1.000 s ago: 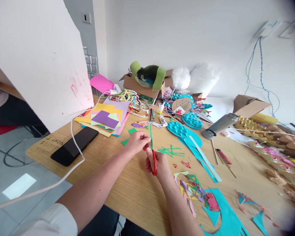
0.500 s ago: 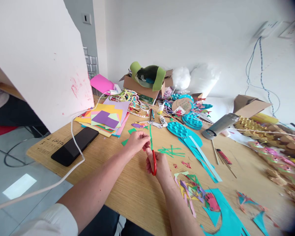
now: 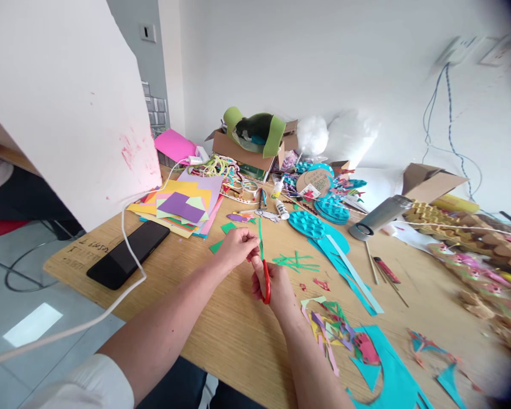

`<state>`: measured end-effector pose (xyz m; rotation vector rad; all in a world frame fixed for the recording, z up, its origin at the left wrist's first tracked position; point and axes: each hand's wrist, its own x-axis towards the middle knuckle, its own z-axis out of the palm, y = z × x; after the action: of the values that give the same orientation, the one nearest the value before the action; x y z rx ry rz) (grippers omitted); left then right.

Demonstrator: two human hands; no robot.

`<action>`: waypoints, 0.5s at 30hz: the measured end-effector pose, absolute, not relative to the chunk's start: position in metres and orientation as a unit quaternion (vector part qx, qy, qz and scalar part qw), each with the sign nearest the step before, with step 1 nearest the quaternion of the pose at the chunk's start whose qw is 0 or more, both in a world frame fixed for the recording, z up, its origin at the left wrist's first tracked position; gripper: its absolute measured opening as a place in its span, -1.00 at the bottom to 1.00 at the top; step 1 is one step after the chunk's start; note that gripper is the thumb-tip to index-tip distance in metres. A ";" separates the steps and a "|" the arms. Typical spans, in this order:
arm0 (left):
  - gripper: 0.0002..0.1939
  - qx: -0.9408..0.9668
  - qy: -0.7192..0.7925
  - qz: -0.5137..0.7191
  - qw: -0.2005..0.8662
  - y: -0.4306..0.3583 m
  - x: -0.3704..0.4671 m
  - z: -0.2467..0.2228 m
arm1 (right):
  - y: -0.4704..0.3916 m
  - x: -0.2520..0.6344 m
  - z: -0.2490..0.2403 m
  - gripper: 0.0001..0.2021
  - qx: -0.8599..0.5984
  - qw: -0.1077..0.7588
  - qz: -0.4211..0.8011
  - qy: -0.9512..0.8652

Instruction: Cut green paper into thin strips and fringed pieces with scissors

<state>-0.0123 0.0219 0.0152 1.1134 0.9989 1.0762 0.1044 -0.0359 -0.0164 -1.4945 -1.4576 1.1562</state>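
Red-handled scissors (image 3: 267,284) are in my right hand (image 3: 279,287), whose fingers are closed around the handles. Just up and to the left, my left hand (image 3: 239,246) is pinched, with a narrow green paper strip (image 3: 260,233) at its fingertips. The strip runs down to the scissors, where fingers hide most of the blades. To the right of the hands lies a loose heap of cut green strips (image 3: 296,261). Behind my left hand are green paper pieces (image 3: 227,228). Small red scraps (image 3: 321,284) rest near my right hand.
Stacked coloured paper (image 3: 181,207), a black phone (image 3: 128,255) and a white cable (image 3: 132,241) lie at left. Glue bottles (image 3: 281,210) stand and lie behind the hands. Rightward are blue cut paper (image 3: 344,267), a metal flask (image 3: 381,217), sticks and paper scraps (image 3: 330,329).
Both hands keep nearly the same pose, with the scissors and strip between them. The whole view has shifted very slightly.
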 end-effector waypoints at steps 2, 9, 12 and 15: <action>-0.87 0.485 0.427 0.467 0.603 0.022 -0.012 0.013 | -0.036 0.105 -0.016 -0.42 -0.582 0.370 0.452 -0.565; -0.85 0.487 0.432 0.463 0.601 0.022 -0.012 0.012 | -0.036 0.103 -0.013 -0.44 -0.585 0.380 0.469 -0.542; -0.84 0.484 0.430 0.465 0.603 0.022 -0.011 0.013 | -0.037 0.103 -0.013 -0.45 -0.585 0.384 0.470 -0.539; -0.84 0.477 0.433 0.467 0.606 0.021 -0.012 0.014 | -0.037 0.103 -0.013 -0.44 -0.587 0.384 0.467 -0.538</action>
<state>-0.0118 0.0213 0.0144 1.1030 1.0015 1.0790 0.1031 -0.0371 -0.0133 -1.4969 -1.3727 1.1908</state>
